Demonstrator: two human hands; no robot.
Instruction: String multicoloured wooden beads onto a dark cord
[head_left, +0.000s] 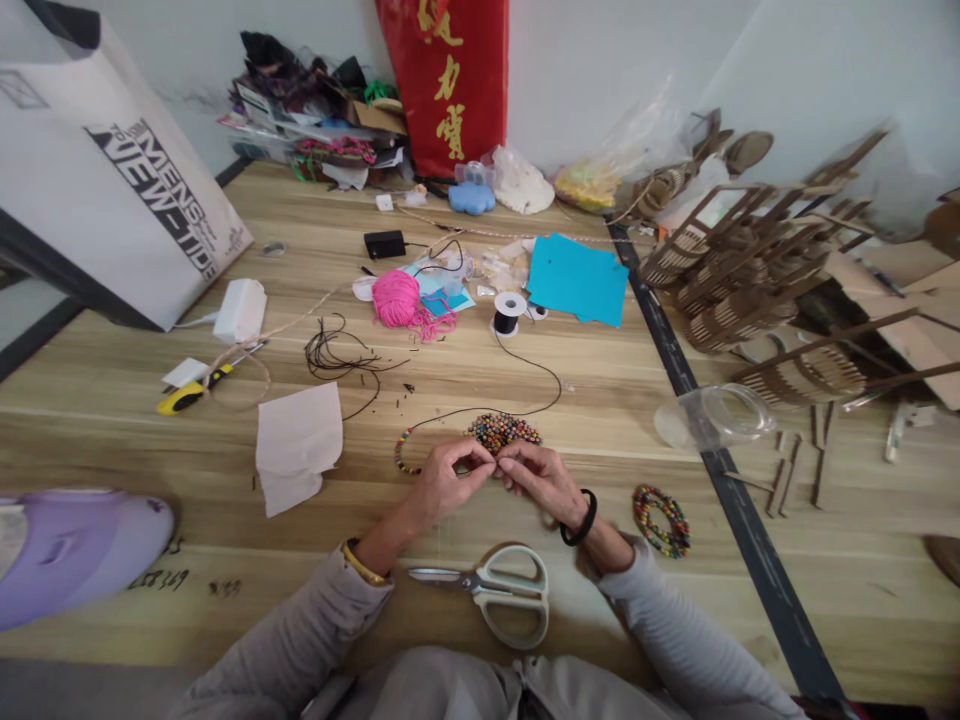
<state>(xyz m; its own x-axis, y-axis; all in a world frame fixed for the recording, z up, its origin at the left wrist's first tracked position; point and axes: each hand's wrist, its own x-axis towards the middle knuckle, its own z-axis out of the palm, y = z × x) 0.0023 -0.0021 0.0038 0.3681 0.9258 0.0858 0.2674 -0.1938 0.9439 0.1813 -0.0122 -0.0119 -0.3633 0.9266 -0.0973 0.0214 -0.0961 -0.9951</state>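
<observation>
My left hand (454,473) and my right hand (541,478) meet fingertip to fingertip just in front of a heap of small multicoloured beads (504,431). A black cord (450,411) runs from a white spool (510,308) round to a strung row of beads (401,452), which leads in under my left hand. My left thumb and finger are pinched on the cord's end. The right fingers are pinched too; whatever sits between them is too small to make out. Scissors (495,590) with pale handles lie below my hands. A coiled bead string (661,521) rests right of my right wrist.
Pink yarn (397,298), blue sheets (577,280) and loose black cords (330,350) lie farther back. Left are a white paper (298,450), a yellow cutter (184,397) and a purple object (82,550). Small woven baskets (802,370) crowd the right, near a clear plastic container (712,417).
</observation>
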